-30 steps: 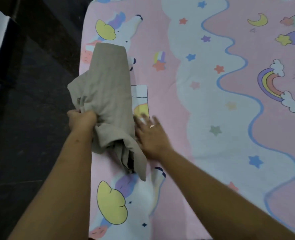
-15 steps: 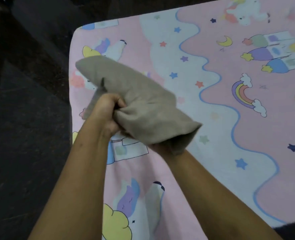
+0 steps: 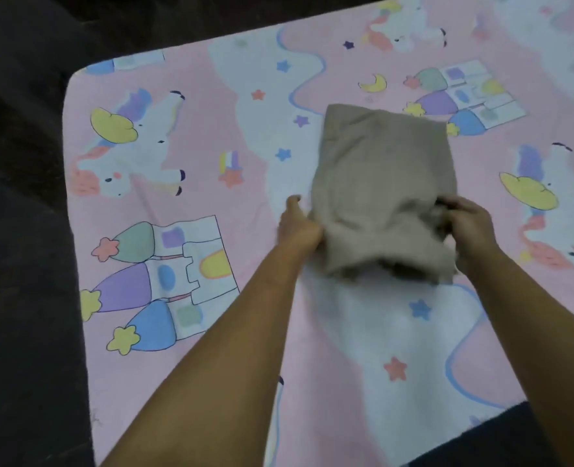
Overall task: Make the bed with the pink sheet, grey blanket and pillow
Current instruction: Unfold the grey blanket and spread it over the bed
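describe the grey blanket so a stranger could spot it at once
The pink sheet, printed with unicorns, castles and stars, fills most of the view. Over it, right of the middle, the left hand and the right hand hold a folded blanket by its near end. It is the only plain grey-brown cloth, with no print.

Dark floor (image 3: 23,264) at the left and top, another dark patch (image 3: 474,443) lower right

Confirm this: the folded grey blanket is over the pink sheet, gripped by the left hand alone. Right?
Not alone: the head view shows the left hand and the right hand both gripping the folded grey blanket, one at each side, over the pink sheet.
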The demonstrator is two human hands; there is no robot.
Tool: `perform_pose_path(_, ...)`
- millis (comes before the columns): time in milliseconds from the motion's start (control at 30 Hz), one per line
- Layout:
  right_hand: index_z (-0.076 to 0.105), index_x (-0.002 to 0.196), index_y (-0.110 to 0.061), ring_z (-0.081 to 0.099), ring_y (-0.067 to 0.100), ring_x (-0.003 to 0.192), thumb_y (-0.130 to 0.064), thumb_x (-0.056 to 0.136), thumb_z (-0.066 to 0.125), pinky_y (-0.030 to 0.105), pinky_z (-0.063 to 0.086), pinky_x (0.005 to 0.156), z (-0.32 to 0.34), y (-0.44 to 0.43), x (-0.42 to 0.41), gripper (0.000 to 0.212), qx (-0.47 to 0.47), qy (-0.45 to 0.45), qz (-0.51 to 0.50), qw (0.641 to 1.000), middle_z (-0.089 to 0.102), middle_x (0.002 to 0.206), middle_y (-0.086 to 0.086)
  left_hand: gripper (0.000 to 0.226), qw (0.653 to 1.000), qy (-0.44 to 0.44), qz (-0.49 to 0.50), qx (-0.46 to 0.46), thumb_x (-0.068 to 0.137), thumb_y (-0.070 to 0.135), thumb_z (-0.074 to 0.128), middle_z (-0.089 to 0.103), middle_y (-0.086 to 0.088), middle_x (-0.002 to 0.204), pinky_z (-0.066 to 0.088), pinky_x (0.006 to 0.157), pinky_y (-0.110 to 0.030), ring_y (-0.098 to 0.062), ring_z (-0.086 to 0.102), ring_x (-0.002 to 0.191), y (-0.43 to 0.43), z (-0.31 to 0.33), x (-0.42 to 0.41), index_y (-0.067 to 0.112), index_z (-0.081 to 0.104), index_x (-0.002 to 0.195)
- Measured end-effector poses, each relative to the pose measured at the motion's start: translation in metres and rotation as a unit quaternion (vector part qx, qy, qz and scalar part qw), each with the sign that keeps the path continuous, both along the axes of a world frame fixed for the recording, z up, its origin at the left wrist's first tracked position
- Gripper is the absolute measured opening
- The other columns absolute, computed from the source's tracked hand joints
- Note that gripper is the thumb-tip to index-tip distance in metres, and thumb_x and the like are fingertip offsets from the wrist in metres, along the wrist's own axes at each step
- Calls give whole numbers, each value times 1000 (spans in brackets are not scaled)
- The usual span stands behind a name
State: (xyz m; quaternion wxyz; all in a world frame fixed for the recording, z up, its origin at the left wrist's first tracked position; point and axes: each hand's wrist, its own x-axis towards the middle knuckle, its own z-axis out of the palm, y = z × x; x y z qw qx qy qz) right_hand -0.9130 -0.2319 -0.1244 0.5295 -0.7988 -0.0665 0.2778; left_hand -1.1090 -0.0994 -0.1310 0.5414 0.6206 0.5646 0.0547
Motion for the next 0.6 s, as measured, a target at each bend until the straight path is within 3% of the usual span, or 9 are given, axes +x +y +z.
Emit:
perform_pose_path(100,69,92,-26,61,24,99,0,74,41,33,52,85,-13,-15,1,42,-47,-78,-191,977,67,101,1,61,969,151,-113,162,91,23,53,31,-9,149,25,107,-35,-27,29,135,-15,-39,-66,15,27,146)
perform_pose_path(167,67,100,-24,54,24,111,-3,74,39,26,43,89,1,6,-12,44,-87,-200,-201,955,62,112,1,60,933,203,-179,239,95,30,47,18,-1,156,21,111,-37,-22,18,142,-18,-50,-93,22,22,148)
perform_pose_path(233,66,106,-19,49,22,116,-4,75,41,14,32,85,19,43,-31,42,-92,-295,-105,945,58,120,4,57,905,234,-218,281,97,42,38,10,3,159,12,114,-41,-18,9,145,-23,-57,-118,31,17,149)
perform_pose_path(300,66,109,-16,47,24,120,-10,74,43,17,31,92,20,85,-61,42,-65,-358,73,928,56,124,7,57,891,254,-218,306,95,53,25,9,5,159,6,115,-44,-19,6,146,-23,-64,-143,36,16,149)
perform_pose_path(333,64,114,-15,44,26,124,-15,77,45,23,30,98,11,102,-80,42,-78,-394,187,897,53,130,8,60,890,259,-202,315,92,58,18,11,4,159,5,115,-45,-20,7,146,-21,-66,-157,37,17,149)
perform_pose_path(400,49,135,-17,31,27,137,-35,91,42,33,24,109,-19,127,-115,48,-180,-450,383,786,37,149,7,66,886,274,-172,331,88,60,10,17,4,158,8,115,-45,-20,13,146,-14,-70,-186,36,21,148)
perform_pose_path(467,21,151,-20,15,23,145,-51,98,26,42,11,116,-54,135,-152,61,-286,-445,481,699,15,159,1,62,870,302,-150,359,91,57,14,25,2,155,13,114,-48,-20,21,144,-9,-72,-215,34,28,147)
perform_pose_path(533,11,153,-23,10,28,146,-55,97,15,47,7,116,-81,129,-197,64,-295,-436,489,696,11,160,1,56,856,323,-125,384,94,52,19,31,1,153,18,111,-52,-23,27,141,-4,-71,-242,34,34,145)
perform_pose_path(600,26,149,-26,21,35,143,-55,92,14,51,14,114,-90,123,-250,65,-238,-432,481,725,26,156,3,53,856,331,-86,387,95,48,21,31,0,153,18,111,-55,-27,27,141,0,-73,-265,34,34,144)
